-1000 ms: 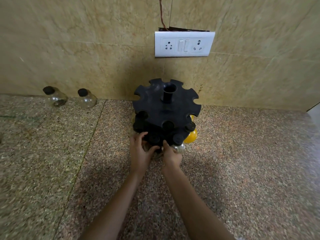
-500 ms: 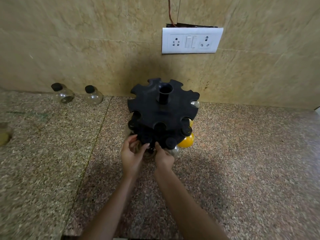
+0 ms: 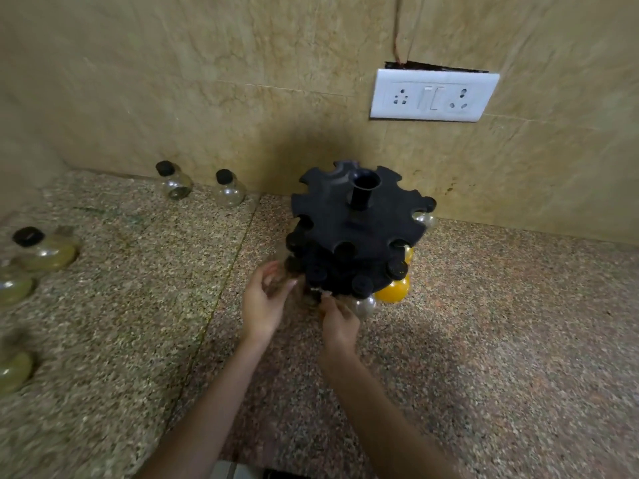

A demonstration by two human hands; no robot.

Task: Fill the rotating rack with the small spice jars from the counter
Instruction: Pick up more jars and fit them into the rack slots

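Note:
The black two-tier rotating rack [image 3: 356,229] stands on the counter by the wall. Its lower tier holds several black-capped jars, among them a yellow-filled jar [image 3: 392,292] and a clear jar [image 3: 366,305]. At the tier's left front, my left hand [image 3: 262,302] cups a blurred clear spice jar [image 3: 281,273]. My right hand [image 3: 339,321] pinches the bottom of a small jar [image 3: 311,299] hanging under the front of the rack. Two clear loose jars, the left one [image 3: 176,184] and the right one [image 3: 229,192], stand by the wall.
Three jars with yellow-green contents sit at the counter's left edge, the top one [image 3: 48,252], the middle one [image 3: 12,286] and the bottom one [image 3: 12,373]. A white switch-and-socket plate [image 3: 434,95] is on the tiled wall above the rack. Speckled granite counter [image 3: 501,340] stretches right.
The view has swung left, bringing the yellow-green jars into sight. My left hand has shifted left along the lower tier onto the clear jar. My right hand stays at the rack's front.

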